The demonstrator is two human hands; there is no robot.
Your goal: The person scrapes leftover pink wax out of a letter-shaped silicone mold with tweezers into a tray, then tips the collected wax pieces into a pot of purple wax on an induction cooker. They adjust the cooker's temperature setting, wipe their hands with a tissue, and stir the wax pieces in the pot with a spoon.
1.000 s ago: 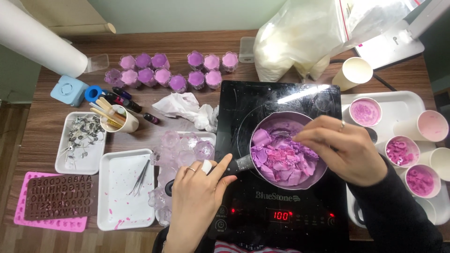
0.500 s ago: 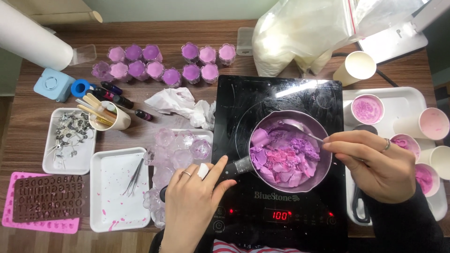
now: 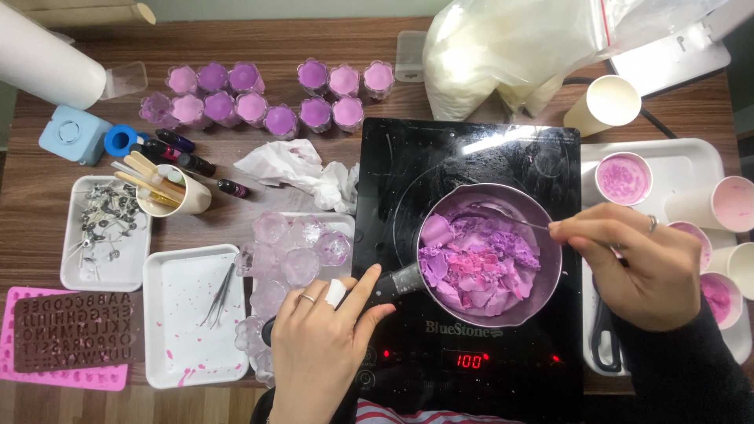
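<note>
Your right hand (image 3: 640, 271) has pulled back from over the middle of the pot (image 3: 488, 253) to its right rim since a second ago. Its grip is pinched together on a thin metal stirrer (image 3: 514, 221) whose tip now reaches in over the far side of the purple wax (image 3: 479, 263). The chunks lie much as they did, mostly solid and piled toward the lower left of the pot, with paler melted wax around the upper edge. Judging by that, the melt is only partly along and the stirring is working the edge rather than the heap.

Your left hand (image 3: 322, 345) has stayed put, its grip closed around the dark pot handle (image 3: 385, 286), holding the pot on the black hob (image 3: 463, 157), whose red display is lit.

The counter (image 3: 377, 47) is brown wood and crowded. At the back stands a cluster of small purple-filled jars (image 3: 267, 98), with a big clear bag of white flakes (image 3: 510, 47) to the right. Left of the hob lie crumpled tissue (image 3: 294, 169), a group of empty clear jars (image 3: 290, 251), a white tray with tweezers (image 3: 196, 314), a tray of wicks (image 3: 102, 232), a cup of wooden sticks (image 3: 169, 188) and a pink letter mould (image 3: 67, 338). On the right, paper cups (image 3: 624, 179) stained pink sit on a white tray. Little of the room shows beyond the counter.
</note>
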